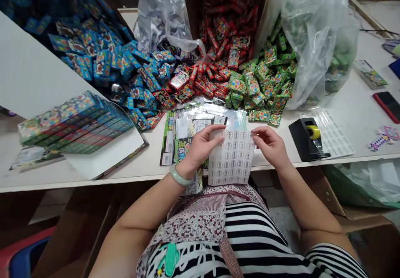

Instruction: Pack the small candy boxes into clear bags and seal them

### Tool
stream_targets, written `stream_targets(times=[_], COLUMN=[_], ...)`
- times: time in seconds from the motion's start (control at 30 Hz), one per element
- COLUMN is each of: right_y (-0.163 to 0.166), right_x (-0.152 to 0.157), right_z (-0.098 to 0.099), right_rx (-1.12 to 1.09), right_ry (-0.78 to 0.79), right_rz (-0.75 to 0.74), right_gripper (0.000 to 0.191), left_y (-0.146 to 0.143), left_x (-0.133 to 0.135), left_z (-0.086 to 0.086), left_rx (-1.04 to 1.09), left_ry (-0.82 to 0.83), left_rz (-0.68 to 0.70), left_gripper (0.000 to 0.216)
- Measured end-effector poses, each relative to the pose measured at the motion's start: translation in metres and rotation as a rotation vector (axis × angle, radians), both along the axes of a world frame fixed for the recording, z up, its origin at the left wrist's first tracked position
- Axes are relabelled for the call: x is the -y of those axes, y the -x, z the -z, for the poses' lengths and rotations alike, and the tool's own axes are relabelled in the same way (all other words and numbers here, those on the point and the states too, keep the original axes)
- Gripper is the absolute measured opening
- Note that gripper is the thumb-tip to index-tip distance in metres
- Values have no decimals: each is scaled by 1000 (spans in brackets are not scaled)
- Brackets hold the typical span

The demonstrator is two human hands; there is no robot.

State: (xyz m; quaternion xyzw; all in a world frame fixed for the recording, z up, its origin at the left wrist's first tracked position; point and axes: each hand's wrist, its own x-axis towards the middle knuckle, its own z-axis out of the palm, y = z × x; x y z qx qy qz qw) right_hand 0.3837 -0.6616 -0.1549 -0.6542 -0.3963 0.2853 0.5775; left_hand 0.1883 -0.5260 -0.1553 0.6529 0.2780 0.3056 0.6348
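A sheet of round printed stickers (233,161) hangs over the table's front edge, its upper corners near my hands. My left hand (203,144) is closed on the sheet's upper left, thumb and fingers pinching it. At the upper right corner my right hand (270,144) has its thumb and index finger pressed together on the sheet's edge; whether a sticker is between them is too small to tell. Under and behind the sheet lie flat printed packages (168,140) in clear plastic, partly covered by my left hand.
Heaps of small blue boxes (103,63), red boxes (203,82) and green boxes (253,84) lie behind. Stacked box rows (78,123) stand left. To the right are a tape dispenser (304,140), more sticker sheets (336,134), a plastic bag (321,40) and a phone (387,106).
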Motion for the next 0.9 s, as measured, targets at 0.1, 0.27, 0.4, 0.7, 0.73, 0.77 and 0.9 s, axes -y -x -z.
stream_targets(times=[0.1,0.27,0.4,0.7,0.73,0.77,0.9], right_y=[0,-6,-11,0,1,2,2], right_x=[6,17,22,15,13,12,12], right_z=[3,7,14,6,4,2,-3], right_rx=[-40,-52,2,16,5,-12,-112], right_ry=[32,88,142,99,102,110,138], right_rz=[11,79,82,47,42,37,13], right_gripper=[20,19,20,25,25,25,26], left_y=[0,-1,-3,2,2,2,2], left_x=[0,4,7,-6,-8,-9,-13], left_z=[-1,-5,-8,-9,-8,-7,-4], left_rx=[-53,-166,-192,-219,-218,-214,-197], left_ry=[3,-248,-318,-124,-83,-55,43], left_rz=[14,17,55,93,100,106,160], left_gripper=[27,13,10,13,15,17,20])
